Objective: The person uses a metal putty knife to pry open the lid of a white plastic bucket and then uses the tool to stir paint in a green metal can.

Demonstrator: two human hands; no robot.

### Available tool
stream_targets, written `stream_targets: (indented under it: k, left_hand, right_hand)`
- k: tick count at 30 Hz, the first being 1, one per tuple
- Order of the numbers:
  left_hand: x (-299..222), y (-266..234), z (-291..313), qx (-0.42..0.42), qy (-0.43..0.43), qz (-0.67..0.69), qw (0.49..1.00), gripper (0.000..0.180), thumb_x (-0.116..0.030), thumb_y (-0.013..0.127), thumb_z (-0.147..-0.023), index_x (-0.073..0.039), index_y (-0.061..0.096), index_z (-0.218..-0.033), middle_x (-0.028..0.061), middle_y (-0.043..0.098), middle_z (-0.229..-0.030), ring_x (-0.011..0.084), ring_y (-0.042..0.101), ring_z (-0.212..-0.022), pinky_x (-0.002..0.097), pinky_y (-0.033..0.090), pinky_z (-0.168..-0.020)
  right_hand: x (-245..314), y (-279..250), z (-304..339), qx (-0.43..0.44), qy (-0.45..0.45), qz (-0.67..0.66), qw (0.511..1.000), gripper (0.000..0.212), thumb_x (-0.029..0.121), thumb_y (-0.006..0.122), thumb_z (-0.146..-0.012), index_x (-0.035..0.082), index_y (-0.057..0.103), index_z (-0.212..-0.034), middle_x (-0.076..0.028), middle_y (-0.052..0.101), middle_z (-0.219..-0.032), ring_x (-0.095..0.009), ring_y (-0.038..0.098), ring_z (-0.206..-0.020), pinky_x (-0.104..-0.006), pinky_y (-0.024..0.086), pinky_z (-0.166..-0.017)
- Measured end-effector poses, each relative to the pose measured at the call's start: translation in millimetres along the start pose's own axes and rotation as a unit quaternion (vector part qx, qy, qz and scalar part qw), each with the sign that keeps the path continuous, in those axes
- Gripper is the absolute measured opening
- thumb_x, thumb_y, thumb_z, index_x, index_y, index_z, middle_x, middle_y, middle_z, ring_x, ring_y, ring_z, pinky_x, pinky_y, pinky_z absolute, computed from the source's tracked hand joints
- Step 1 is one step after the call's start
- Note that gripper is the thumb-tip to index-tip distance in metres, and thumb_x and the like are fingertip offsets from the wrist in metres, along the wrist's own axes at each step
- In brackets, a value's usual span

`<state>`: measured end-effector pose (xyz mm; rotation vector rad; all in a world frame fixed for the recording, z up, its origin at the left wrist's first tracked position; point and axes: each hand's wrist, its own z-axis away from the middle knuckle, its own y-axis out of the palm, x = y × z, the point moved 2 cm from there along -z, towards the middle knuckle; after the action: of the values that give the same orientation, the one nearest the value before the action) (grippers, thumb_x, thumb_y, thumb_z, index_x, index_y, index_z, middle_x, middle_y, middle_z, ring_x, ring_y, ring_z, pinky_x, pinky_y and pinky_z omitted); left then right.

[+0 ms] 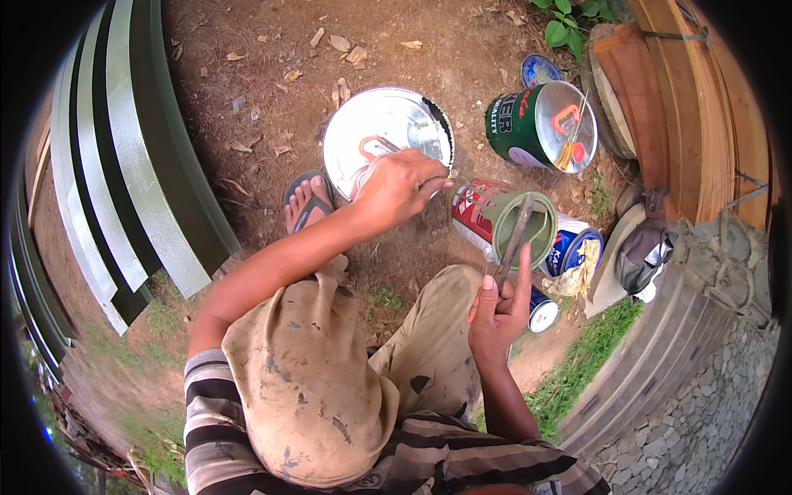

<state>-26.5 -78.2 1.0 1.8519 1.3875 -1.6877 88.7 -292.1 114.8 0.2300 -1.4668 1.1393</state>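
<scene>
My right hand grips a flat, dull grey-brown stick between thumb and fingers, its index finger stretched out. The stick slants across the mouth of a red-and-white can, whose inner wall is coated olive green. My left hand is closed, thumb and fingertips together near that can's far rim; whatever they may pinch is too small to make out. Under the left wrist stands a large round container with a shiny silver top. An orange loop handle lies on it, partly hidden by the hand.
A green can with tools on its silver lid stands at the far right. A blue-and-white can with a crumpled yellowish cloth sits beside the red can. Long green-painted panels fill the left; wooden boards stand right.
</scene>
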Motion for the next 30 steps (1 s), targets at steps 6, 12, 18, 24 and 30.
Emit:
stream_targets:
  k: [6,12,18,24,30]
  left_hand:
    - [-1.8,-2.3,-1.7,0.002,-0.095,0.023,0.995,0.017,-0.021,0.080,-0.093,-0.005,0.075,-0.095,0.0175,0.073,-0.081,0.0384,0.072,-0.076,0.0475,0.056,-0.070]
    - [-1.6,3.7,-1.7,0.004,-0.037,-0.013,0.999,0.012,-0.016,0.082,-0.091,-0.006,0.077,-0.094,0.0131,0.074,-0.083,0.0331,0.073,-0.079,0.0441,0.057,-0.071]
    - [-6.7,0.9,-1.8,0.024,0.066,-0.047,0.996,0.013,-0.007,0.084,-0.084,-0.006,0.073,-0.092,0.0098,0.071,-0.083,0.0308,0.070,-0.079,0.0425,0.056,-0.071]
    - [-5.0,5.9,-1.7,0.030,0.088,-0.059,0.994,0.010,-0.013,0.077,-0.087,-0.010,0.068,-0.091,0.0056,0.068,-0.081,0.0279,0.069,-0.083,0.0432,0.057,-0.067]
    - [0.6,6.0,-1.8,0.032,0.075,-0.081,0.993,0.010,-0.012,0.079,-0.087,-0.008,0.071,-0.090,0.0072,0.069,-0.079,0.0287,0.069,-0.081,0.0426,0.056,-0.068]
  right_hand:
    - [-6.1,0.3,-2.4,0.036,-0.025,0.002,0.999,0.069,0.002,0.055,-0.109,0.004,0.024,-0.170,0.001,0.055,-0.071,-0.003,0.044,-0.051,-0.0215,0.037,-0.045]
    - [8.8,3.3,-3.9,0.019,-0.002,-0.020,1.000,0.070,-0.003,0.062,-0.104,-0.002,0.031,-0.167,0.005,0.048,-0.070,-0.002,0.040,-0.058,-0.0213,0.028,-0.053]
    - [30.6,-4.4,-18.0,0.037,-0.137,0.119,0.983,0.073,0.000,0.064,-0.103,-0.005,0.028,-0.166,0.000,0.055,-0.074,-0.006,0.044,-0.059,-0.0247,0.035,-0.053]
    - [73.0,-0.2,-28.3,-0.112,-0.456,-0.110,0.876,0.079,0.010,0.055,-0.110,0.013,0.008,-0.173,-0.010,0.057,-0.080,-0.011,0.042,-0.051,-0.0251,0.038,-0.046]
    - [8.6,-0.4,-24.3,0.013,-0.283,0.225,0.932,0.055,-0.003,0.061,-0.099,-0.006,0.052,-0.153,-0.029,0.067,-0.138,-0.037,0.077,-0.104,-0.0396,0.060,-0.083]
